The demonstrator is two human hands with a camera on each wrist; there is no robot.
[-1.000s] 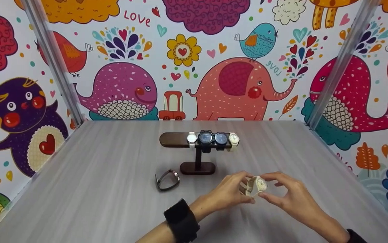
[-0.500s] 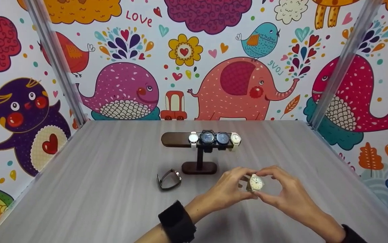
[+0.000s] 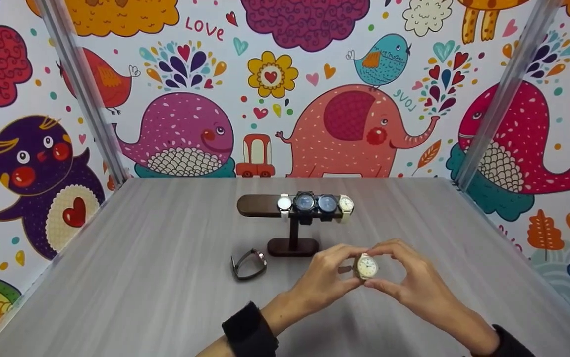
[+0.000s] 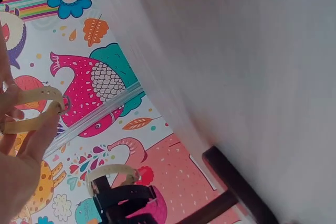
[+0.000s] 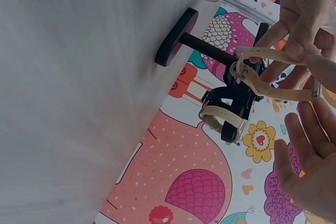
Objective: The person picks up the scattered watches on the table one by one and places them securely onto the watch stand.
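Observation:
Between my two hands in the head view is a wristwatch (image 3: 367, 267) with a cream strap and a pale round dial facing the camera. My left hand (image 3: 320, 277) pinches it from the left, thumb below and fingers above. On its right side, the thumb and fingertips of my right hand (image 3: 416, 277) hold the case at its top and bottom. The strap (image 5: 281, 94) shows as a buckled loop in the right wrist view. From the left wrist, the same cream strap (image 4: 37, 124) appears at the left edge by the fingers.
A dark brown watch stand (image 3: 259, 205) stands behind the hands, bearing several watches, including a black watch (image 3: 305, 202) and a cream watch (image 3: 346, 204) at its right end. Left of its base, a dark-strapped watch (image 3: 261, 257) lies on the grey table (image 3: 141, 277). Patterned walls enclose it.
Both hands have drawn the cream watch slightly left. Its dial has turned from facing right toward the camera, hiding the strap loop behind it. The stand and other watches keep their places.

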